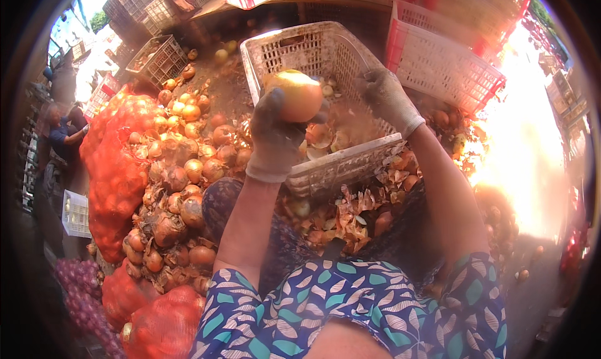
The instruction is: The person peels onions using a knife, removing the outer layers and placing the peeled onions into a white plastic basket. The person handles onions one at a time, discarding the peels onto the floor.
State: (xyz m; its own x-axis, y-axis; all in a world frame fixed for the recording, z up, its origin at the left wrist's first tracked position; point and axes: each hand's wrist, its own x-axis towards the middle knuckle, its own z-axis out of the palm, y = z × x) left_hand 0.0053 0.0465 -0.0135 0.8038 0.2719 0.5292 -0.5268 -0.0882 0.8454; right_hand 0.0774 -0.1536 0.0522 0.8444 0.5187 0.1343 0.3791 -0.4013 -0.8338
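Note:
My left hand (274, 140), in a grey-coated work glove, grips a large peeled-looking yellow onion (300, 98) above a dirty white plastic crate (340, 159). The onion's top is bright and pale. My right hand (387, 96), gloved too, is by the crate's right wall with its fingers bent. Blur and shade hide whether anything is between those fingers. Inside the crate lie small onions (327, 89) and loose pieces of onion and skin. Dry onion skins (350, 208) are heaped between my knees, in front of the crate.
Loose onions (192, 168) cover the ground at left, beside a full red mesh sack (117, 171). More red sacks (164, 323) and a purple sack (82, 298) lie lower left. A white-and-red crate (441, 63) stands at right. A person (65, 131) sits far left.

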